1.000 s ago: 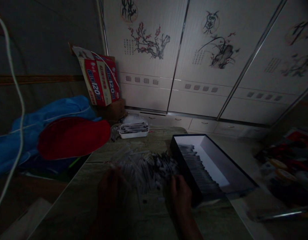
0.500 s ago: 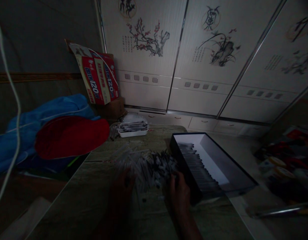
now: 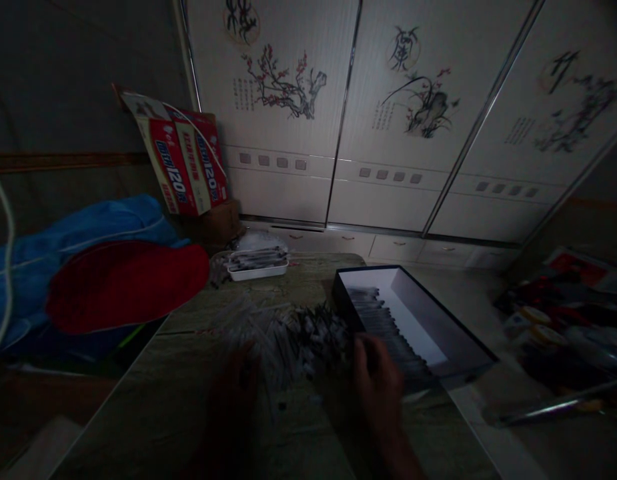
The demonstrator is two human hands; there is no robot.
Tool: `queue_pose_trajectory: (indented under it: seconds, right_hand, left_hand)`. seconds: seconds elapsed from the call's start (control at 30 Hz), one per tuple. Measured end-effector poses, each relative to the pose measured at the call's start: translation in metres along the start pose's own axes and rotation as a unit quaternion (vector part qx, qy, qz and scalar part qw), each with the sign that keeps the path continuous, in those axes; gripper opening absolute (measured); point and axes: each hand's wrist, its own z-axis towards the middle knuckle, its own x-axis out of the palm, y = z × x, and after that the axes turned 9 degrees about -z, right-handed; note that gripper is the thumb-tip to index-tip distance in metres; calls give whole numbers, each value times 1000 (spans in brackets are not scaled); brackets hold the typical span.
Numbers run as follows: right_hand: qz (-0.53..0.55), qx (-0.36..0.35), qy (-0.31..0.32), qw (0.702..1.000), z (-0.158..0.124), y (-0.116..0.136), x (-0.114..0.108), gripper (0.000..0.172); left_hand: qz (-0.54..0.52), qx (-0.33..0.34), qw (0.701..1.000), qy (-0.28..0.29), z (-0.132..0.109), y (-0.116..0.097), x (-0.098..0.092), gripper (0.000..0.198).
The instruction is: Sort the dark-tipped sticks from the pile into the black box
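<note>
A heap of thin clear sticks, pen-like (image 3: 275, 340), lies on the table, with many black pieces, perhaps caps (image 3: 321, 327), on its right side. My left hand (image 3: 237, 383) is at the near left edge of the heap, dark, its fingers curled; what they hold is hidden. My right hand (image 3: 381, 380) is beside the near left wall of a dark box (image 3: 345, 300), thumb and fingers bent together; anything between them is too dark to make out. Inside the white-lined box, a row of similar dark-tipped sticks (image 3: 388, 327) lies side by side.
A white tray (image 3: 258, 272) of sticks stands at the table's far edge beside a plastic bag (image 3: 261, 240). Red cloth (image 3: 128, 287) and blue cloth (image 3: 103, 223) lie left. A red carton (image 3: 188, 163) stands behind, before sliding cabinet doors (image 3: 283, 193). A cable (image 3: 9, 267) hangs left.
My right hand has shifted right and slightly nearer, away from the heap and against the box. My left hand stays at the heap's edge. The whole view has swung slightly.
</note>
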Motion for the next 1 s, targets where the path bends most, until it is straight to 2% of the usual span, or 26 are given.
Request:
queue_pose_trajectory:
  seconds: [0.07, 0.13, 0.17, 0.2, 0.23, 0.3, 0.43, 0.57, 0.8, 1.0]
  right_hand:
    - [-34, -12, -21, 999, 32, -6, -17, 33]
    - [-105, -40, 31, 993, 70, -16, -26, 33]
    - [-164, -53, 83, 981, 89, -23, -26, 31]
    - [-233, -70, 161, 956, 107, -30, -23, 29]
    - [-295, -94, 252, 917, 121, -37, -18, 28]
    - [-325, -115, 315, 884, 139, -49, -4, 25]
    - [-342, -159, 400, 836, 142, -63, 24, 29]
    - [-354, -184, 434, 808, 134, -71, 37, 28]
    - [-375, -196, 450, 787, 129, -79, 37, 28]
    - [-377, -199, 441, 790, 125, -72, 29, 29]
  left_hand:
    - [-12, 14, 1000, 2, -1, -1, 0, 40]
    - [-19, 31, 999, 1, -1, -1, 2, 37]
    - [-22, 42, 999, 2, -2, 0, 3, 36]
    - [-24, 50, 998, 2, -2, 2, 4, 35]
    - [-27, 57, 998, 1, -3, 3, 6, 35]
    - [-33, 64, 997, -2, -5, 6, 9, 34]
    - [-56, 64, 996, -26, -8, 6, 13, 32]
    - [-66, 47, 995, -50, -9, 1, 14, 31]
    - [-65, 51, 995, -50, -9, 1, 12, 32]
    - [-78, 49, 994, -52, -9, 3, 13, 31]
